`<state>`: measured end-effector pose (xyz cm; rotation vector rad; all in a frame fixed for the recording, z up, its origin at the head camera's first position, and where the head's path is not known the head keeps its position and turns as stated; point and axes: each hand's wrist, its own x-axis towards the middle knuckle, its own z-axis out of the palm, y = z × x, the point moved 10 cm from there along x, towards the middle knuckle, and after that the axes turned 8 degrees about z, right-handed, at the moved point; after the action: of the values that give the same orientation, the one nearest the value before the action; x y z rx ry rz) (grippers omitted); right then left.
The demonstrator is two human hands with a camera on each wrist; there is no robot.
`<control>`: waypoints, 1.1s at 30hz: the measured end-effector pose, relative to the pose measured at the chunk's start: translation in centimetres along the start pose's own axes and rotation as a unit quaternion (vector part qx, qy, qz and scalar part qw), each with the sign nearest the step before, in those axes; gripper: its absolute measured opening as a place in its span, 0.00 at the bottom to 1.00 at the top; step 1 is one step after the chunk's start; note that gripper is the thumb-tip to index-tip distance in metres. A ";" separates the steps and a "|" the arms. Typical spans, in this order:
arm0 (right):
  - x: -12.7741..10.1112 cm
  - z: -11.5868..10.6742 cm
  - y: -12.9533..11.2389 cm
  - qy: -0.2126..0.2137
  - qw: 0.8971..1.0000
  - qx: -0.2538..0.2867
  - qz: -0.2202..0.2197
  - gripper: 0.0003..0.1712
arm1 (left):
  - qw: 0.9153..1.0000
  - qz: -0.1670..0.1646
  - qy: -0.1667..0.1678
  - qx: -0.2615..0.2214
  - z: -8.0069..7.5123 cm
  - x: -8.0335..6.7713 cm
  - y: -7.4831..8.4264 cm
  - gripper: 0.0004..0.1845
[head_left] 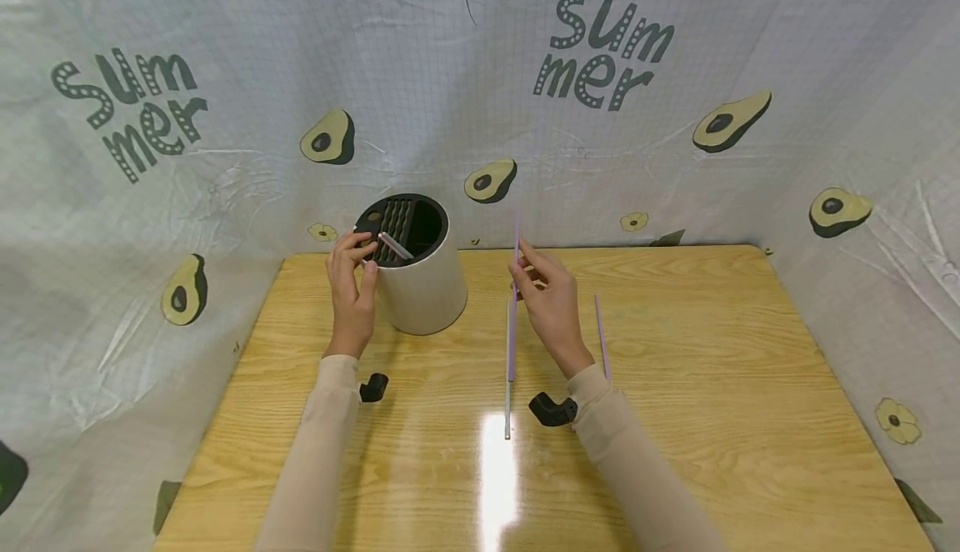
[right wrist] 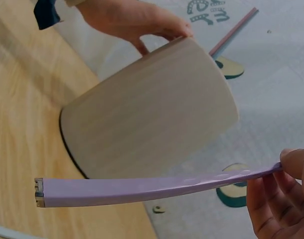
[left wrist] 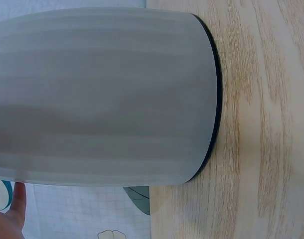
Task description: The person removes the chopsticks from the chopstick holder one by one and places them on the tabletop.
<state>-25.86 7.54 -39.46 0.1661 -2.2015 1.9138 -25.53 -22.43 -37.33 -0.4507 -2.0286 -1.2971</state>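
Purple stick [right wrist: 142,188] pinched at right hand [head_left: 551,302] fingertips [right wrist: 296,164].

Beside the white holder [left wrist: 102,94], the left hand [left wrist: 10,216] is nearly all cut off at the picture's corner

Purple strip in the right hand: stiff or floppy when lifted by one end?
The purple strip, pinched by the right hand, bows slightly in the right wrist view, so probably semi-flexible, not floppy. It looks thin and glossy: likely light, perhaps slippery. Flat, so unlikely to roll.

Left hand [head_left: 351,285] pinches a stick [head_left: 394,246] at the white holder [head_left: 420,285]; right hand [head_left: 551,302] holds a purple strip [head_left: 512,318].
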 end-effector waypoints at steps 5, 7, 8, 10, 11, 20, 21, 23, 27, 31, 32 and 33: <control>-0.8 -0.4 2.1 0.001 0.999 -0.004 0.032 0.26 | 1.000 0.005 0.002 0.003 0.0 -0.1 0.1 0.16; -1.2 -0.5 3.0 0.000 0.999 -0.005 0.049 0.27 | 1.000 0.005 0.002 0.003 0.0 0.0 0.1 0.16; -1.4 -0.5 3.5 -0.001 0.998 -0.007 0.059 0.27 | 1.000 0.005 0.001 0.003 0.0 0.0 0.1 0.16; -1.8 -0.6 4.3 -0.001 0.997 -0.013 0.077 0.27 | 1.000 0.004 0.000 0.002 0.0 0.1 0.1 0.17; -2.0 -0.6 4.7 0.000 0.996 -0.018 0.085 0.27 | 1.000 0.004 0.000 0.002 0.0 0.1 0.1 0.17; -3.8 -0.4 7.8 0.007 0.985 -0.115 0.129 0.26 | 1.000 0.006 0.000 0.000 0.0 0.3 0.4 0.17; -4.1 -0.3 8.1 0.008 0.984 -0.123 0.132 0.26 | 1.000 0.005 0.000 0.000 0.0 0.3 0.4 0.17; -4.5 -0.2 8.6 0.010 0.982 -0.134 0.136 0.25 | 1.000 0.004 0.000 -0.002 0.0 0.2 0.4 0.17; -5.2 -0.1 9.6 0.016 0.977 -0.159 0.143 0.25 | 1.000 0.000 -0.002 -0.002 0.0 0.1 0.3 0.17; -5.6 -0.1 10.3 0.020 0.970 -0.196 0.146 0.24 | 1.000 -0.003 -0.003 -0.001 0.0 0.0 0.3 0.17; -5.6 -0.1 10.4 0.021 0.967 -0.207 0.149 0.24 | 1.000 -0.003 -0.003 -0.001 -0.1 -0.1 0.3 0.17; -5.6 -0.1 10.5 0.021 0.964 -0.217 0.152 0.24 | 1.000 -0.002 -0.003 -0.001 -0.1 -0.1 0.3 0.17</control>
<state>-22.81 8.87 -50.93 -0.2976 -2.6737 1.4843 -25.27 -22.34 -37.17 -0.4520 -2.0343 -1.3026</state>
